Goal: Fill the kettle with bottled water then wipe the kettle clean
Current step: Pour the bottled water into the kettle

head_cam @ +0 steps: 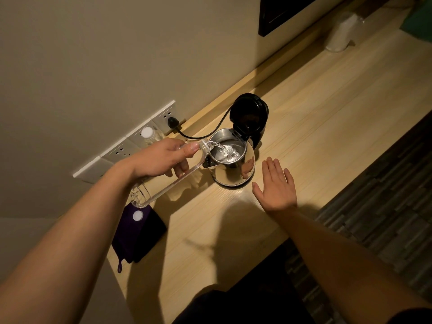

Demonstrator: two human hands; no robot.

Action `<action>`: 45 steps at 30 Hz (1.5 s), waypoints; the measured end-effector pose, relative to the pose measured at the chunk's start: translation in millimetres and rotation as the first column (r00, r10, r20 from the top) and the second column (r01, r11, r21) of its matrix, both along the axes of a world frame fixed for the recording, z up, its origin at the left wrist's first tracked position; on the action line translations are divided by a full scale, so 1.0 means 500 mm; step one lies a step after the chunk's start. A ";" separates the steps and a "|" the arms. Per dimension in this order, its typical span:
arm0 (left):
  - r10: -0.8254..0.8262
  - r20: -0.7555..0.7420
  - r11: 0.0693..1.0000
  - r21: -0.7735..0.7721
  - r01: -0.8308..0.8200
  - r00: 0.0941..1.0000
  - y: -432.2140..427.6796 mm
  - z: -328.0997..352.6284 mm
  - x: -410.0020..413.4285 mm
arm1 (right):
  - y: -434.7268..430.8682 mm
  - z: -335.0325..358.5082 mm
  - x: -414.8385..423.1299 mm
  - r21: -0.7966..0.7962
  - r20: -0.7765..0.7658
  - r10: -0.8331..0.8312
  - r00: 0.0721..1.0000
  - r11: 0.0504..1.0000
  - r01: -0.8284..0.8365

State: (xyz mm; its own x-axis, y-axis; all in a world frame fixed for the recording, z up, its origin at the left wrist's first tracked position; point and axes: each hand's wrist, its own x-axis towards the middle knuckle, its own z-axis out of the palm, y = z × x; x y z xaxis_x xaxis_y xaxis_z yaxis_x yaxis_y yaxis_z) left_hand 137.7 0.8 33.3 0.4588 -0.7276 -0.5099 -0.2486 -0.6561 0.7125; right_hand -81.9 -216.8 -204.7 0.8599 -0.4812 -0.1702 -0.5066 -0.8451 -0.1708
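Note:
A shiny steel kettle (236, 169) stands on the wooden counter (315, 108) with its black lid (249, 114) flipped up. My left hand (163, 157) grips a clear plastic water bottle (161, 183), tilted with its neck over the kettle's rim. Water streams from the bottle into the kettle. My right hand (277, 185) lies flat on the counter just right of the kettle, fingers apart, holding nothing. A dark purple cloth (140, 237) lies on the counter's left end, and the white bottle cap (137, 215) rests on it.
The kettle's black cord (215, 127) runs to a plug (173, 122) in a row of wall sockets. A second capped bottle (148, 134) stands by the sockets. A wrapped whitish object (342, 31) stands at the far right. Patterned carpet lies beyond the counter's front edge.

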 end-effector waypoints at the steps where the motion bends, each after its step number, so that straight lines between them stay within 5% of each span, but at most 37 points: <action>1: 0.001 0.000 1.000 0.000 -0.001 1.000 -0.001 0.001 0.000 | 0.000 0.000 0.000 0.000 -0.001 0.000 1.000 1.000 0.000; 45: -0.015 0.002 1.000 0.019 0.015 1.000 0.004 -0.024 0.025 | 0.001 0.003 -0.002 -0.015 0.005 0.000 1.000 1.000 0.000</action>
